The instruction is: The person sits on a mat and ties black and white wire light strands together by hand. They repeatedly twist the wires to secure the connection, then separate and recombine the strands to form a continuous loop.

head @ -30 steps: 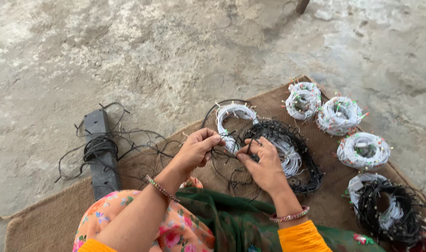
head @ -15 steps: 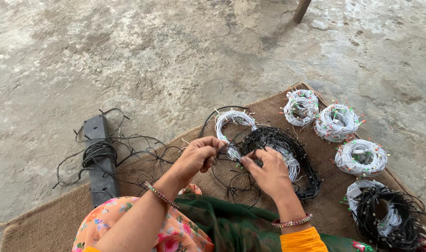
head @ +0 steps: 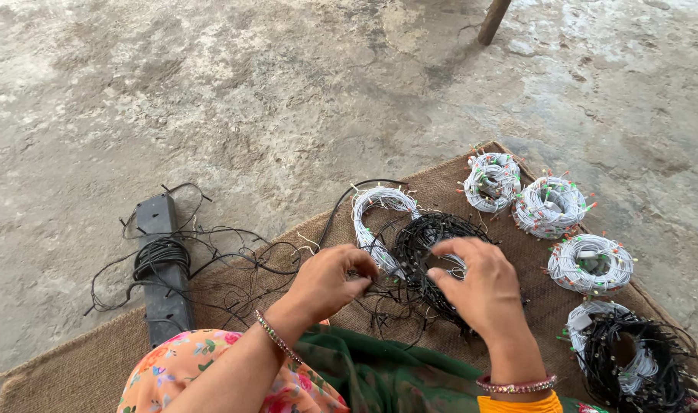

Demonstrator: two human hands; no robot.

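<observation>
In the head view, the person sits on a brown woven mat (head: 471,191) laid over a rough concrete floor (head: 211,84), both hands working at a tangle of thin wire just ahead of the knees. The left hand (head: 330,281) has its fingers pressed together, pinching black wire strands where they meet the end of a half-formed white wire coil (head: 379,218) that arcs away from it. The right hand (head: 483,287) lies spread over a black wire coil (head: 429,245), fingertips curled down onto its rim; whether they actually clamp a strand cannot be told, since the palm hides it. The two coils touch and partly overlap between the hands. To handle this well, it seems wise to keep the pinch close to the loop being worked, let the right hand steady the black ring flat on the mat, and draw strands slowly so the small bulbs do not snag. To the right lie three finished white coils with coloured tips (head: 551,205) in a row, well apart from the hands, and a mixed black-and-white bundle (head: 628,359) near the right wrist. On the left, a dark flat bar wound with black wire (head: 162,264) rests partly on the mat's edge, loose strands trailing from it towards the hands. A wooden leg (head: 493,21) stands at the top.
</observation>
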